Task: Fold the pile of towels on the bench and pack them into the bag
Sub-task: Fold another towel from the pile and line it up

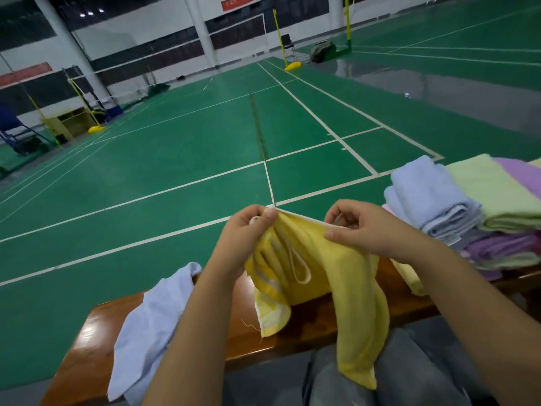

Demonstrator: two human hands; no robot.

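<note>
A yellow towel [319, 276] with a white hem and a hanging loop is held up over the wooden bench [87, 341]. My left hand [246, 232] pinches its top edge at the left corner. My right hand [363, 227] pinches the same edge further right. The towel hangs bunched, its lower end draped over my lap. A pale blue cloth [149, 326] lies crumpled on the bench at the left. On the right of the bench sits a stack of folded towels [468, 212] in blue, light green and purple. I see no bag.
The bench runs across the bottom of the view, with my grey trouser legs [409, 373] in front of it. Beyond it stretches a green badminton court floor [205, 148] with white lines, yellow net posts and a folding chair far back.
</note>
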